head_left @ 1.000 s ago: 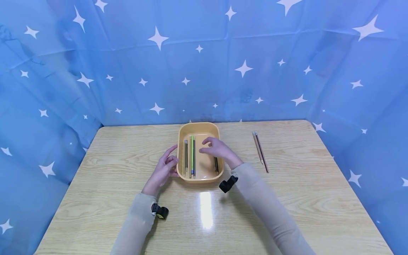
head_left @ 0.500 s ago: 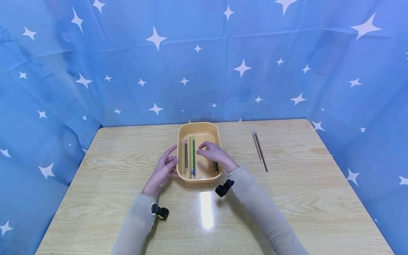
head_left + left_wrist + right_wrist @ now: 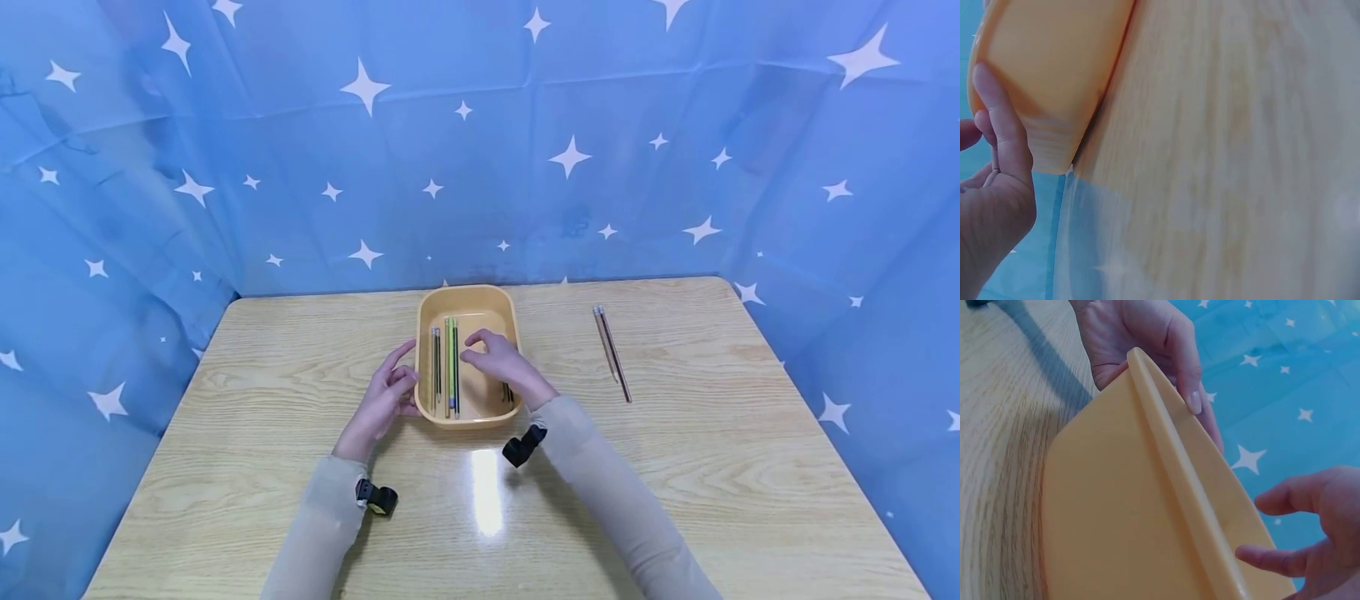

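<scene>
A shallow yellow-orange tray [image 3: 480,407] stands on the table. In it, on the left, lie slim dark pencils [image 3: 437,367]; beside them is a row with a green pencil [image 3: 452,358], a gold one and a black one. Dark pencils [image 3: 508,392] at the tray's right side are partly hidden by my right hand [image 3: 498,360]. That hand hovers over the tray, thumb and index finger [image 3: 1288,494] apart, with nothing visible between them. Outside the left wall, my left hand [image 3: 382,404] touches the tray near its rim, its thumb [image 3: 991,94] against the wall.
Two brown pencils [image 3: 615,354] lie side by side on the wooden table [image 3: 750,467], right of the tray. A blue curtain with white stars [image 3: 480,167] hangs behind the table's far edge. Each sleeve carries a small black wrist camera [image 3: 525,446].
My right hand has shifted a little left over the tray, toward the green and black pencils. My left hand, the tray and the pencils have stayed in place.
</scene>
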Tool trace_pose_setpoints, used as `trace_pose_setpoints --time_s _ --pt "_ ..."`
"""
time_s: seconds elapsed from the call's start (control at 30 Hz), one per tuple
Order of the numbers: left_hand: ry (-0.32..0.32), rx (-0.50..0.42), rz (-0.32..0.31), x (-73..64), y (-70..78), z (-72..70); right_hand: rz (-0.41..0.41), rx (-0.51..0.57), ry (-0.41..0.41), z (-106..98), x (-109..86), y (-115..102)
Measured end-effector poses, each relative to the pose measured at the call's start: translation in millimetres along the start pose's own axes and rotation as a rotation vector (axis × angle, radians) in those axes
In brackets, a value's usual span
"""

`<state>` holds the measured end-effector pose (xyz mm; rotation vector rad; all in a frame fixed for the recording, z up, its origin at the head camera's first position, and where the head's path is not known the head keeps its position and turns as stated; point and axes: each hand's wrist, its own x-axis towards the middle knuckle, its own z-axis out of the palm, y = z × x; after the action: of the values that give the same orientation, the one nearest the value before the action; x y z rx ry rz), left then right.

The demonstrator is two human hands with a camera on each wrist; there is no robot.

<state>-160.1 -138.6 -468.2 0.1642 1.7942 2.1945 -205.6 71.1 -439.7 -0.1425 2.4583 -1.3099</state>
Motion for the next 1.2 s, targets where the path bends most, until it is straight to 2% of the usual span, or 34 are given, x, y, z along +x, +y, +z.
trace_pose_setpoints --time_s 0.33,0.63,0.87,1.1,1.2 --pt "-0.005 -0.017 -0.002 0.8 1.2 -0.4 -0.004 0.044 0.032 5 5.3 6" --pt "-0.009 -0.032 -0.002 1.1 1.7 0.4 -0.051 -0.179 0.145 9 2.4 5" --pt "-0.007 -0.010 -0.002 1.1 1.6 0.1 0.025 -0.232 0.104 10 -3.2 3" --pt "-0.013 -0.014 -0.001 1.2 1.6 -0.1 0.022 -0.167 0.077 12 -3.4 6" --pt "-0.011 -0.022 -0.002 1.5 0.9 0.3 0.030 -0.199 0.082 12 -3.2 7"
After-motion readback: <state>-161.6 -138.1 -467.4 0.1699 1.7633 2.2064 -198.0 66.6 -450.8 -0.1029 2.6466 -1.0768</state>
